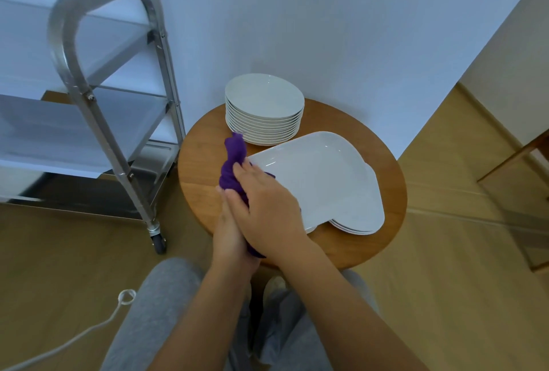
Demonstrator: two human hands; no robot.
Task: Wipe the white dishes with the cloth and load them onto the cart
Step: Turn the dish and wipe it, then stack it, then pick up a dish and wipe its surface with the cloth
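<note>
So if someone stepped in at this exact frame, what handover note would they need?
Hands: left hand and right hand are pressed together around the purple cloth, both holding it at the near-left edge of the round table.
Dishes: a stack of round plates stands at the back of the table; a rectangular platter lies in front of it, on top of more plates.
Cart: stands left of the table; no dish shows on the shelves in view.
Done: nothing loaded that I can see.
Left: wipe the dishes and load them.
</note>
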